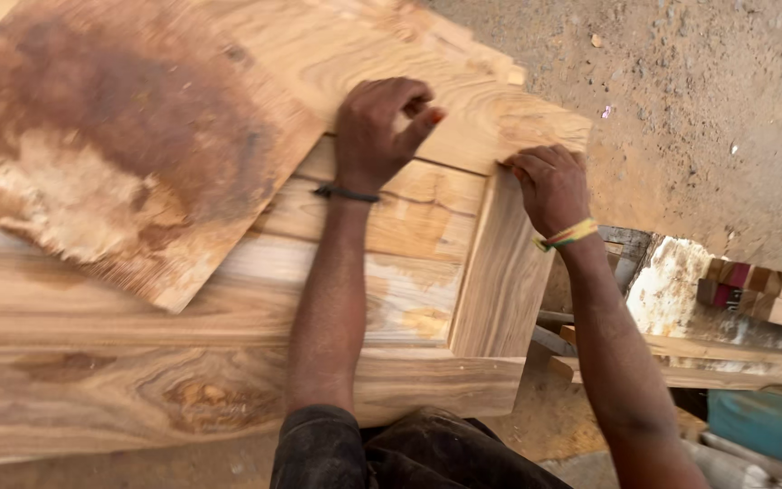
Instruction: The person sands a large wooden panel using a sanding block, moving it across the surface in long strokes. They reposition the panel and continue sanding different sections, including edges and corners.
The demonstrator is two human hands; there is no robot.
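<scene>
A thin sheet of wood veneer (228,91) lies flat across the top of a stack of thick planks (183,317), and both hands rest on its near right corner, which looks like a way of pinning the sheet against the wood under it so that it cannot slide. The left hand (377,131) sits on the sheet with its fingers curled in and the fingertips pressing down near the edge; it closes around nothing, only bears on the surface of the sheet. The right hand (549,186) is bent at the corner itself, its fingertips hooked onto the sheet's edge where that edge meets the upright end of a plank (500,272) (whether it pinches the edge or merely presses it, I cannot tell). The sheet's long axis runs from upper left to lower right in the view, skewed against the planks below, which run left to right, so its lower left corner overhangs them at an angle. A large dark brown stain (110,109) covers its left half. Beyond the stack is a dusty dirt floor (699,109), with short wood offcuts (762,294) lying to the right.
</scene>
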